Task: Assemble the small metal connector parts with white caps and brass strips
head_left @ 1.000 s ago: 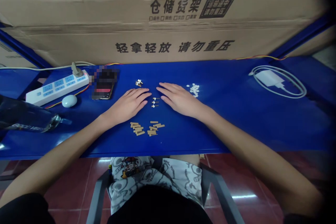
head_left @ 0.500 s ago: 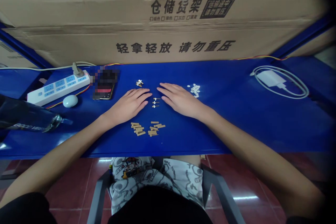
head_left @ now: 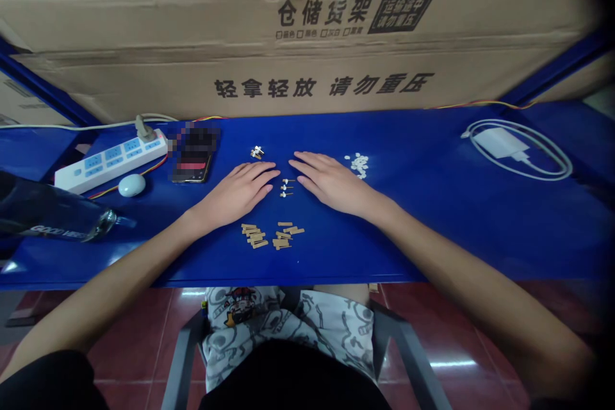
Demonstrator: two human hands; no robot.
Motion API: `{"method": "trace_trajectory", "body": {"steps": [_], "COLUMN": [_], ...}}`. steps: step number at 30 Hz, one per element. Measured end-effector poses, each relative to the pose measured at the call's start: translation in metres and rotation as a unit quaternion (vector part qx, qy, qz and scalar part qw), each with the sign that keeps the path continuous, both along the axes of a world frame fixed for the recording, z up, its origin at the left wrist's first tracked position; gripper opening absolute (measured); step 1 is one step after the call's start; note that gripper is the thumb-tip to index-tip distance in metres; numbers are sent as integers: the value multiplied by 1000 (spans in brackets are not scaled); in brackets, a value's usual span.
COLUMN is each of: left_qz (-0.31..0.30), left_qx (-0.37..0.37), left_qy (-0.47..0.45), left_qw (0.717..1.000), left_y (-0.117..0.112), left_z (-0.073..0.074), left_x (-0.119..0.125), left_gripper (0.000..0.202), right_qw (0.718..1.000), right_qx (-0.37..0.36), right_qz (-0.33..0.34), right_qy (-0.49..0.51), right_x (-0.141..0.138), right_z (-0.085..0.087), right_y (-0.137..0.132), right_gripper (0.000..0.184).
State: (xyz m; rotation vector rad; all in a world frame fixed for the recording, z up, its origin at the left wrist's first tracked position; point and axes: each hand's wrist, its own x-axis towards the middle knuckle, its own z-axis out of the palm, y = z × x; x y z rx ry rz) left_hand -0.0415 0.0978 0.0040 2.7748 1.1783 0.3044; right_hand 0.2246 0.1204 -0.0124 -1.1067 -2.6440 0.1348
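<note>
My left hand (head_left: 237, 191) lies flat on the blue metal shelf (head_left: 408, 230), holding nothing, with its fingertips close to a row of small pins with pale heads (head_left: 286, 187). My right hand (head_left: 331, 184) rests flat on the other side of those pins, also empty. A little cluster of small metal-and-white parts (head_left: 257, 152) sits beyond my left fingers. White pellets (head_left: 358, 165) lie in a heap past my right fingers. Below my hands, tan strips (head_left: 269, 235) lie in two loose groups, touching neither hand.
At the left stand a white power strip (head_left: 110, 162) with a plug, a pixelated phone (head_left: 192, 160), a pale oval object (head_left: 131, 185) and a lying bottle (head_left: 62, 214). A white charger with coiled cable (head_left: 502, 144) lies right. A large cardboard box (head_left: 307, 57) stands behind.
The whole scene has shifted slightly in view as the camera moved. My hands stay flat in the same places on the shelf, and the small parts have not moved.
</note>
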Motion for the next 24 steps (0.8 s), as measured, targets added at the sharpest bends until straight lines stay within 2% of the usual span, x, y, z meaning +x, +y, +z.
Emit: {"method": "trace_trajectory", "body": {"steps": [10, 12, 15, 19, 22, 24], "left_qz": [0, -1, -24, -67, -70, -74], "left_qx": [-7, -27, -95, -198, -232, -236], "left_qy": [-8, -15, -15, -13, 7, 16], "left_qw": [1000, 1000, 995, 978, 970, 969], "left_y": [0, 1, 6, 11, 13, 13], "left_z": [0, 2, 9, 23, 31, 33], "left_x": [0, -2, -11, -26, -32, -34], "left_gripper": [44, 45, 48, 56, 69, 78], "right_qw": [1000, 1000, 1000, 993, 976, 964], "right_qx": [2, -4, 2, 71, 129, 140], "right_qz": [1, 1, -10, -82, -167, -216], "right_qy": [11, 14, -1, -44, -61, -75], "right_x": [2, 1, 1, 8, 23, 34], "right_z": [-3, -1, 4, 16, 23, 25], "right_y": [2, 1, -1, -2, 0, 2], "right_gripper": [52, 52, 50, 45, 45, 43]}}
